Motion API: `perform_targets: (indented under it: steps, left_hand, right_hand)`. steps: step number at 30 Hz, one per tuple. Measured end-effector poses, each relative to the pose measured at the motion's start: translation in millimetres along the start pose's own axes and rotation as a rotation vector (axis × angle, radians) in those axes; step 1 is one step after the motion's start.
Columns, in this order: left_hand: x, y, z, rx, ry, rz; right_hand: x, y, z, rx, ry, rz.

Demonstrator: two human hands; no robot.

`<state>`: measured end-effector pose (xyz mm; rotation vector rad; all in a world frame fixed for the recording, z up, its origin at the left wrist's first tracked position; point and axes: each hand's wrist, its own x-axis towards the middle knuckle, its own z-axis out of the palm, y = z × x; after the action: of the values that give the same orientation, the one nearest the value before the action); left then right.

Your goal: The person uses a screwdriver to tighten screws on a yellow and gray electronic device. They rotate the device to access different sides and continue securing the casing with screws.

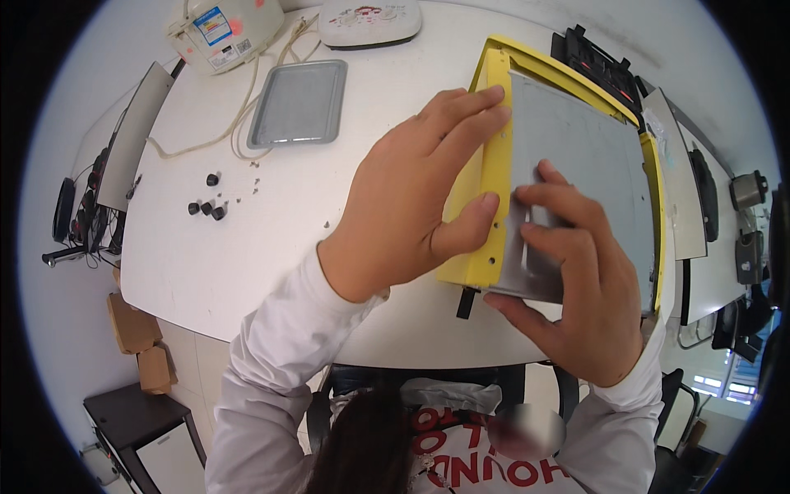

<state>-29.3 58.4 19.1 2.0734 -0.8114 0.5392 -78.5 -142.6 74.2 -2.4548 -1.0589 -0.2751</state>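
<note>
Right of the grey rectangular tray (300,103), the yellow-rimmed grey metal casing (580,136), probably stiff, best rim-held, is overlapped by the wide-spread left hand (403,189) and curled right hand (588,276), whose grip cannot be told.

From my end I see a white table (189,272) carrying a yellow-and-grey metal casing (588,132) on its right side and a shallow grey tray (298,107) farther back. To the left I make out four small black caps (218,213) near scattered tiny bits (256,180), too small to identify. Beyond lie pale cables (189,153), a white appliance (370,29) and a cream-coloured container (247,37).
</note>
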Motion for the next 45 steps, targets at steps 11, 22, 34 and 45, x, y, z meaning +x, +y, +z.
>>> perform_targets:
  steps: [11,22,34,45]
  left_hand:
    - [-8.2,-0.5,4.2,-0.051,0.048,-0.044]
    - [-14.4,-4.3,19.9,-0.157,0.180,0.033]
    - [-17.1,-12.6,48.7,-0.327,0.292,0.232]
    - [-53.8,-2.2,42.2,-0.521,0.162,0.115]
  right_hand:
    - [-1.8,-2.0,2.2,-0.119,-0.001,-0.051]
    - [-7.9,-3.3,5.4,-0.104,0.054,-0.039]
    - [-11.1,-2.9,12.3,-0.025,0.115,0.015]
    - [-15.8,20.5,27.8,-0.224,0.416,-0.349]
